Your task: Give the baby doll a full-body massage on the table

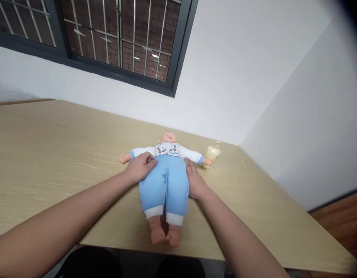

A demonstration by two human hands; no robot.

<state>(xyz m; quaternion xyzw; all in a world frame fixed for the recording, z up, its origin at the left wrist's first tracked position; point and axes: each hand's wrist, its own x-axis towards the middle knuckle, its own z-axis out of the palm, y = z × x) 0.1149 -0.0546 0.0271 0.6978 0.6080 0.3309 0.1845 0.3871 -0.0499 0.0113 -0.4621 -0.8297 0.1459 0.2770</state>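
Observation:
A baby doll [168,138] lies on its back on the table, head away from me, feet near the front edge. It wears a white top [168,149] with a cartoon face and blue trousers [163,181] with white cuffs. My left hand [141,166] is closed at the left side of the trousers' waist, thumb and fingertips on the cloth. At the opposite side, my right hand [196,180] has its fingers bent around the waist edge; its thumb is hidden. The doll's arms are spread, and one reaches a cream pump bottle [213,152].
The light wooden table [65,135] runs back to a white wall [219,77]. A dark-framed window [174,73] with metal bars is above it. On the right lies a thin pale strip [244,164]. Dark clothed knees [90,264] are below the front edge.

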